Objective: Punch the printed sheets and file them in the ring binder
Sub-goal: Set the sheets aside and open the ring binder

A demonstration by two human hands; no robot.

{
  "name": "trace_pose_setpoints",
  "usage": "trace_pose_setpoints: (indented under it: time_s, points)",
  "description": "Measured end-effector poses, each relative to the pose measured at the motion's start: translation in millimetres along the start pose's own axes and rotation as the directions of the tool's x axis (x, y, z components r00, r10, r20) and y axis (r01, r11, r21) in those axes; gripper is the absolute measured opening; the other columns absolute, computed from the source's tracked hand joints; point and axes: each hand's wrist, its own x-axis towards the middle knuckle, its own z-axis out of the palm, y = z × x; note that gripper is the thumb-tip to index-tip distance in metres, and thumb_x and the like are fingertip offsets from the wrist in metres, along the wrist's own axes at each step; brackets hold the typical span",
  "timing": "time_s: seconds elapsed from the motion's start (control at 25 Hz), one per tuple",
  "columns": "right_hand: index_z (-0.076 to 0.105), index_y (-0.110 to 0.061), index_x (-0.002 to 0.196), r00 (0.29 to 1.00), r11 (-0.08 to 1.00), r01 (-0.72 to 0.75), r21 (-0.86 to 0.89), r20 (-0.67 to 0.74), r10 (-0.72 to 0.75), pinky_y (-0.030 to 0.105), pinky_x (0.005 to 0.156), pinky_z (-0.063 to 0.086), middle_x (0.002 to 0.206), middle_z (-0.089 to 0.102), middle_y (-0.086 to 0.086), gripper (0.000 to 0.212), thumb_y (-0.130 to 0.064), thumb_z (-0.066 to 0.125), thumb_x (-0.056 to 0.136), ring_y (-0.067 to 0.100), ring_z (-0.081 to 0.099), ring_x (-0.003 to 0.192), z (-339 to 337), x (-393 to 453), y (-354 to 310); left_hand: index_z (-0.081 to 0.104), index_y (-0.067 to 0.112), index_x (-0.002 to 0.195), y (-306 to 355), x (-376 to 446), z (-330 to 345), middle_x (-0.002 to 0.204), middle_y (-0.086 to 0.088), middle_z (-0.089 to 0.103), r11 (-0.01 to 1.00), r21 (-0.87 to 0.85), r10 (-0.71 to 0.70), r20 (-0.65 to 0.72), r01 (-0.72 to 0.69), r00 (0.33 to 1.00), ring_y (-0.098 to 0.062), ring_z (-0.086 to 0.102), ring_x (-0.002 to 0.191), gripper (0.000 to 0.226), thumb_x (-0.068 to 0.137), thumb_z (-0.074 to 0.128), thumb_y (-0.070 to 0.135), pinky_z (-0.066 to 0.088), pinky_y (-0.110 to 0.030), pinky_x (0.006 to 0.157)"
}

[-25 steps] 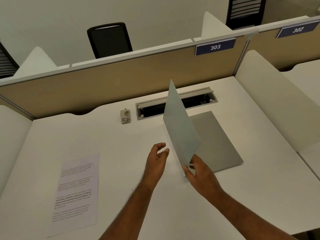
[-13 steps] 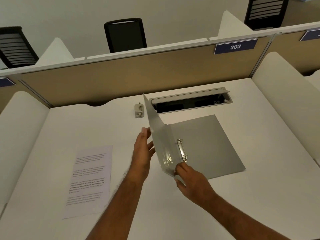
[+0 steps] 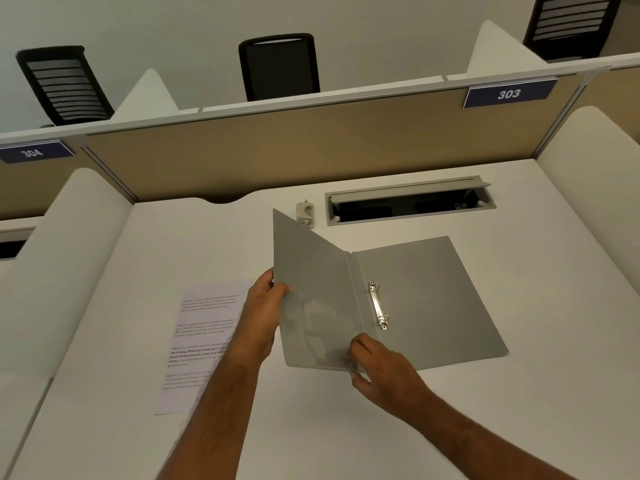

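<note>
A grey ring binder (image 3: 429,299) lies open on the white desk (image 3: 346,427), its back cover flat and its metal two-ring mechanism (image 3: 378,304) showing. The front cover (image 3: 311,296) is swung far to the left, still lifted off the desk. My left hand (image 3: 265,317) grips the cover's left edge, thumb on the inner face. My right hand (image 3: 377,368) pinches the cover's near bottom edge by the spine. The printed sheets (image 3: 204,341) lie flat left of the binder, partly under my left forearm. A small grey hole punch (image 3: 305,213) stands behind the cover's top corner.
An open cable tray slot (image 3: 408,204) is set into the desk behind the binder. A tan partition (image 3: 277,150) closes the far edge, white side dividers (image 3: 595,188) flank the desk. Black chairs stand beyond the partition.
The binder's front cover has swung from nearly upright down towards the left, baring the rings. My left hand has moved from beside the cover to gripping its edge. The view has shifted left.
</note>
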Motion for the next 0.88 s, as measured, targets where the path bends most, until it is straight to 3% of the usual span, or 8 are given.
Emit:
trace_pose_setpoints:
  time_s: [0.12,0.28,0.4,0.56,0.64,0.88]
  points:
    - [0.052,-0.027,0.109,0.997,0.998,0.060,0.023,0.048,-0.061,0.008,0.059,0.044,0.110,0.050,-0.013,0.030,-0.049,0.059,0.090,0.007,0.056,0.086,1,5,-7,0.070,0.036,0.112,-1,-2,-17,0.109,0.007,0.077,1.000,-0.002,-0.023,-0.008,0.023,1.000,-0.024,0.074,0.101,0.038,0.103,0.045,0.009,0.061,-0.045,0.088]
    - [0.051,-0.031,0.112,0.996,0.998,0.011,0.061,0.084,-0.016,0.020,0.068,0.051,0.114,0.046,-0.019,0.045,-0.069,0.053,0.087,0.003,0.051,0.096,-3,11,0,0.067,0.032,0.122,-6,3,-41,0.111,0.003,0.077,0.999,0.008,-0.051,-0.025,0.051,0.998,-0.027,0.075,0.099,0.033,0.104,0.046,0.013,0.063,-0.042,0.077]
    - [0.050,-0.033,0.106,0.992,0.980,-0.116,0.163,0.072,0.105,0.023,0.075,0.048,0.106,0.050,-0.019,0.028,-0.054,0.058,0.090,0.002,0.051,0.093,-4,15,26,0.065,0.031,0.124,-12,9,-55,0.111,0.003,0.076,0.997,0.064,-0.051,-0.040,0.053,0.998,-0.026,0.075,0.097,0.030,0.105,0.048,0.016,0.063,-0.040,0.075]
    - [0.051,-0.029,0.102,0.947,0.919,-0.320,0.231,0.116,0.300,0.023,0.076,0.046,0.098,0.054,-0.012,0.019,-0.035,0.066,0.091,0.002,0.051,0.086,-5,20,64,0.059,0.027,0.131,-24,16,-64,0.113,0.005,0.072,0.964,0.266,0.037,-0.075,-0.016,0.996,-0.020,0.072,0.099,0.031,0.103,0.052,0.016,0.059,-0.032,0.075]
    - [0.052,-0.026,0.102,0.918,0.881,-0.395,0.261,0.143,0.369,0.022,0.074,0.046,0.095,0.055,-0.009,0.018,-0.030,0.067,0.092,0.004,0.052,0.081,-6,21,76,0.055,0.029,0.131,-32,21,-67,0.115,0.005,0.068,0.941,0.337,0.067,-0.105,-0.027,0.992,-0.021,0.070,0.101,0.032,0.101,0.055,0.016,0.060,-0.038,0.082]
    - [0.053,-0.023,0.100,0.899,0.837,-0.437,0.329,0.173,0.402,0.022,0.072,0.046,0.095,0.056,-0.002,0.019,-0.026,0.069,0.091,0.007,0.050,0.074,-3,25,93,0.037,0.028,0.151,-57,34,-77,0.132,-0.001,0.059,0.890,0.457,0.080,-0.152,-0.002,0.985,-0.025,0.064,0.113,0.063,0.096,0.067,0.022,0.056,-0.036,0.085]
